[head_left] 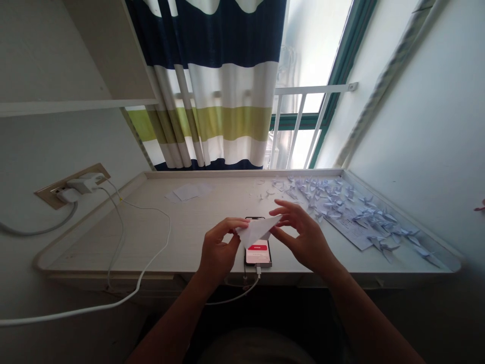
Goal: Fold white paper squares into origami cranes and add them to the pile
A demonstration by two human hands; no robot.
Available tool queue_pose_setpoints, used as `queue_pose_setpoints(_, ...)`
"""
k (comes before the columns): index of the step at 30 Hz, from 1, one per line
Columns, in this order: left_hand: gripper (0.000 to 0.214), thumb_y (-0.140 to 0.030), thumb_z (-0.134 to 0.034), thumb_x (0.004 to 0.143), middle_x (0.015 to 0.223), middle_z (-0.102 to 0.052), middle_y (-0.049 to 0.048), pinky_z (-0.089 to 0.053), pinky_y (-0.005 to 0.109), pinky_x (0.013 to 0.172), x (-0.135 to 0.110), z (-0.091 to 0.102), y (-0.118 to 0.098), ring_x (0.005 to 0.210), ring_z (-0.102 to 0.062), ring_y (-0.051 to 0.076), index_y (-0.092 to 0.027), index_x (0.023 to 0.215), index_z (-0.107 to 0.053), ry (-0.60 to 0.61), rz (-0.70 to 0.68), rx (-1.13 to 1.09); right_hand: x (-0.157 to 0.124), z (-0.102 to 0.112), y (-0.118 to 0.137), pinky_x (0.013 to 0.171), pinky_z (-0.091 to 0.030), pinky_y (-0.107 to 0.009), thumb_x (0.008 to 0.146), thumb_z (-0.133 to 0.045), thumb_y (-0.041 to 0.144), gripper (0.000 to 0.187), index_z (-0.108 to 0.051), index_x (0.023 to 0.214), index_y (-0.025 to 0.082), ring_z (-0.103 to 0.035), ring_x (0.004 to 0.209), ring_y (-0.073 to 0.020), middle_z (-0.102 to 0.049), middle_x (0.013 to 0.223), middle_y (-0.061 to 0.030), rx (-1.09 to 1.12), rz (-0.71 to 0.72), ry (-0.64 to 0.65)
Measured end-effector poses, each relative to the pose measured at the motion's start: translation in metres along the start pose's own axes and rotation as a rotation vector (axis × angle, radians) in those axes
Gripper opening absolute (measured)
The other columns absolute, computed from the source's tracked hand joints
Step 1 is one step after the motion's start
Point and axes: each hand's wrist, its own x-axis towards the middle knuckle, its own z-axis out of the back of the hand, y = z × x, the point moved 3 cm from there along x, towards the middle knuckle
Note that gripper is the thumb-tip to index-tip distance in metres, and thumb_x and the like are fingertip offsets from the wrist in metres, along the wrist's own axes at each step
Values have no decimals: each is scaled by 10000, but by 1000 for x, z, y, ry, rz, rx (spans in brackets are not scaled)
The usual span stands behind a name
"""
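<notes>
A folded sheet of white paper (258,230) is held up between my two hands, above a phone (258,255) lying on the desk. My left hand (222,245) pinches its left corner between thumb and fingers. At the other end, my right hand (301,232) grips the pointed right tip with the thumb and a finger, its upper fingers lifted apart. The paper covers much of the phone's screen, whose visible lower part is pink with a red bar. A white charging plug (258,272) is in the phone's near end.
Many folded paper cranes (326,197) cover the desk's right side, some around a printed sheet (352,230). Flat paper squares (186,191) lie at the back left. A white cable (166,237) crosses the desk's left from the wall socket (56,194). A raised rim (242,174) edges the desk.
</notes>
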Motion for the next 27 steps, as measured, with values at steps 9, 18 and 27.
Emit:
queue_pose_setpoints(9, 211, -22, -614, 880, 998, -709, 44, -562, 332, 813, -6, 6, -13, 944, -684, 181, -224, 900, -673, -101, -440, 190, -11, 4, 19, 810, -576, -396, 930, -606, 222, 223, -725, 1119, 230, -696, 946, -246, -742, 1037, -90, -203, 247, 61)
queue_pose_setpoints(18, 263, -107, -635, 885, 1252, -663, 116, -563, 454, 992, -12, 3, -14, 1252, -621, 282, -254, 1096, -687, 73, -321, 65, -15, -4, 5, 699, -616, -355, 845, -775, 425, 276, -808, 1051, 244, -744, 770, -225, -799, 850, -56, 223, -195, 44)
queue_pose_setpoints(27, 289, -330, -699, 905, 1133, -723, 92, -574, 290, 762, 0, 5, -3, 934, -680, 188, -257, 1185, -707, 173, 118, -190, -13, -7, -13, 719, -617, -354, 718, -897, 390, 260, -816, 913, 238, -725, 745, -198, -782, 774, -40, 487, -291, -58)
